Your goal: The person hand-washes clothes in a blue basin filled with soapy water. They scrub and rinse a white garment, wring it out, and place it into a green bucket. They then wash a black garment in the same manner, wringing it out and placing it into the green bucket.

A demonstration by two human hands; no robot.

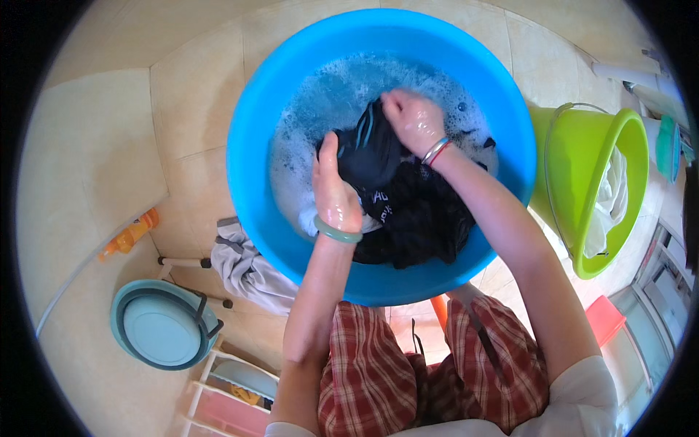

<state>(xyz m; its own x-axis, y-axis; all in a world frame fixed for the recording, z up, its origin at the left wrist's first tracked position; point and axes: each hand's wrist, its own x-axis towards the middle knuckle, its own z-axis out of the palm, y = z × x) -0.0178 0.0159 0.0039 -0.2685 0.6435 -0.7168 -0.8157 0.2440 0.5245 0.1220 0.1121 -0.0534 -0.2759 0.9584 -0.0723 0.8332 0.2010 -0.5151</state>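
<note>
A large blue basin [251, 146] in front of me holds foamy water [349, 76] and wet dark laundry. My right hand [416, 122] is closed in a fist on the upper edge of a black garment with light blue stripes [368, 156], its fingers slightly blurred. On the garment's left side my left hand [337, 188] grips it, partly hidden by the cloth. That garment is lifted just above the suds. Below it, more black clothes [422, 222] with some white lettering lie bunched against the basin's near side, and a little white cloth shows beside my left wrist.
A lime green bucket [550, 164] with white cloth [610, 200] inside leans at the right. Grey cloth [247, 266] lies left of the basin. Farther left are an orange bottle [131, 233], a pale blue folding basin [164, 331] and a white rack [200, 379].
</note>
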